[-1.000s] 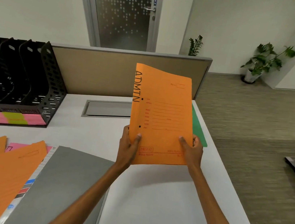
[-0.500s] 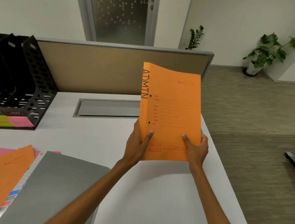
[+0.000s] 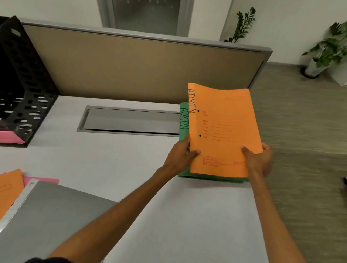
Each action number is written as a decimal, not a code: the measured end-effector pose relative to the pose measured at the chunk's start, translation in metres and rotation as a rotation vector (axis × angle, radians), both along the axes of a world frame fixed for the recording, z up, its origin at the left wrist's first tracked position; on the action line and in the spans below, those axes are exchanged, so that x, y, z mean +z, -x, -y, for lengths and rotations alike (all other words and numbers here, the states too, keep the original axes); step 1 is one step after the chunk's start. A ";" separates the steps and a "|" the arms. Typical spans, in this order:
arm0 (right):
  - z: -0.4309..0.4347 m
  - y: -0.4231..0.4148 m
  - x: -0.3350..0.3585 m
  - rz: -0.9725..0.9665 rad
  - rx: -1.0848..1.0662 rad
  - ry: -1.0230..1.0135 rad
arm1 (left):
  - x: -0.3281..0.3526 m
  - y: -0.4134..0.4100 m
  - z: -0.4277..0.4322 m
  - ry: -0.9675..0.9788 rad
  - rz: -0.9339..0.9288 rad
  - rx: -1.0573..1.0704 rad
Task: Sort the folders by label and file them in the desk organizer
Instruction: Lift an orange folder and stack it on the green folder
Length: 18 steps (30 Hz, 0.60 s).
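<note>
Both hands grip the orange folder marked ADMIN: left hand at its lower left edge, right hand lower right. It's right of centre, over a green folder on the table. Organizer far left.

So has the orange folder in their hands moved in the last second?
Yes. The orange folder has come down and right, away from the desk divider, and now sits over the green folder at the desk's edge.
</note>
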State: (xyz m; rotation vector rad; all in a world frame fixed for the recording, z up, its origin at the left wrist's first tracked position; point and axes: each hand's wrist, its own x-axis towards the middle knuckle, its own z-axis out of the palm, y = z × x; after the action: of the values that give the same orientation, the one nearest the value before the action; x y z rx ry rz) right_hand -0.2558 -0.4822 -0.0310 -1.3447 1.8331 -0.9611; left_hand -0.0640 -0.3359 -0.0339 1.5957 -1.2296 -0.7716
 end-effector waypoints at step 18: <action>-0.017 -0.027 -0.071 -0.576 0.276 -0.076 | -0.062 -0.028 0.012 -0.473 0.251 0.049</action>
State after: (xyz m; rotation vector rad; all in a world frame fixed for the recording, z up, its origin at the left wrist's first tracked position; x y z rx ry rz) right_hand -0.2290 -0.4652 -0.1015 -1.9022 1.9810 -0.3727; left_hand -0.0363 -0.3475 -0.0955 2.1523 -1.2356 -0.8967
